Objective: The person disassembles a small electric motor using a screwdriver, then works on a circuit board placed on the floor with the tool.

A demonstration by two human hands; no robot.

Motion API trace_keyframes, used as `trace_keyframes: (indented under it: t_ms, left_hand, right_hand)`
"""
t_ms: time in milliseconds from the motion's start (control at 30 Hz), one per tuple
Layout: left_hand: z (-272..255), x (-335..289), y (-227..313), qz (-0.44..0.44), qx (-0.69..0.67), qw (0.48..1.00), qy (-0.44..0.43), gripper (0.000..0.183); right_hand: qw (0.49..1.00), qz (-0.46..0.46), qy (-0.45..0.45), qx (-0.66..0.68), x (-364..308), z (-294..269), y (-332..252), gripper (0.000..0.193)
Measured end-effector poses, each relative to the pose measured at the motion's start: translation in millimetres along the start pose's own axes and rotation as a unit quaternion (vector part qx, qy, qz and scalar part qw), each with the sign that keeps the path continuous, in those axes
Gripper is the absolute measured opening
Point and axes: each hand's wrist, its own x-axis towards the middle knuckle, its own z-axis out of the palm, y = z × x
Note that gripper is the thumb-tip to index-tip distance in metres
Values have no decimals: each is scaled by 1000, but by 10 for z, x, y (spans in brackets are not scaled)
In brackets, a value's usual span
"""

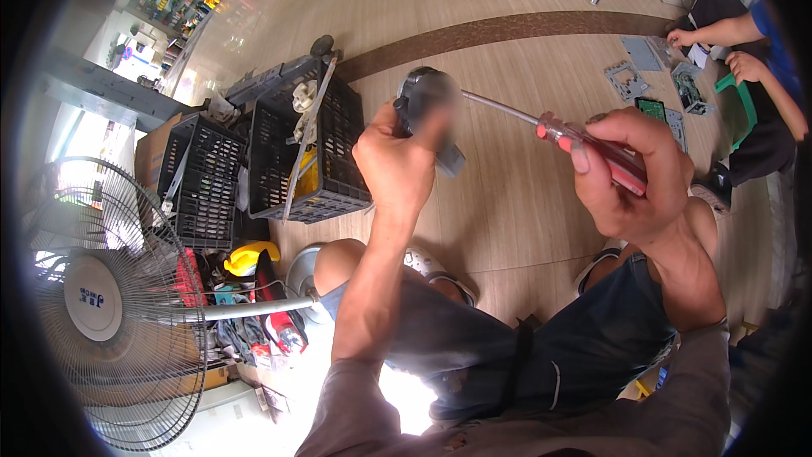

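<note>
My left hand is closed around a dark, rounded device, raised in front of me over the floor. Part of this device is smeared, so its exact kind cannot be made out; a grey flat piece shows below it. In my right hand is a screwdriver with a clear red handle, fingers wrapped round the grip. Its metal shaft points left at the device, and the tip ends at or close to the blurred part; contact cannot be judged.
Black plastic crates with parts stand at left, near a large fan and a yellow object. On the right, another person's hands are near a green frame, a circuit board and metal plates on the floor.
</note>
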Motion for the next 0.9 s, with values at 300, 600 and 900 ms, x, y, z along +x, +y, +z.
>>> trace_keyframes:
  t_ms: [300,600,900]
  left_hand:
    - [20,-8,17,11,45,999,16,21]
    - [44,-10,21,10,39,999,13,22]
    - [52,-12,14,7,38,999,21,20]
  right_hand:
    - [997,66,-28,40,-40,-78,-53,28]
    - [996,24,56,69,-85,61,13,32]
    - [995,98,-28,14,-30,-109,-75,31]
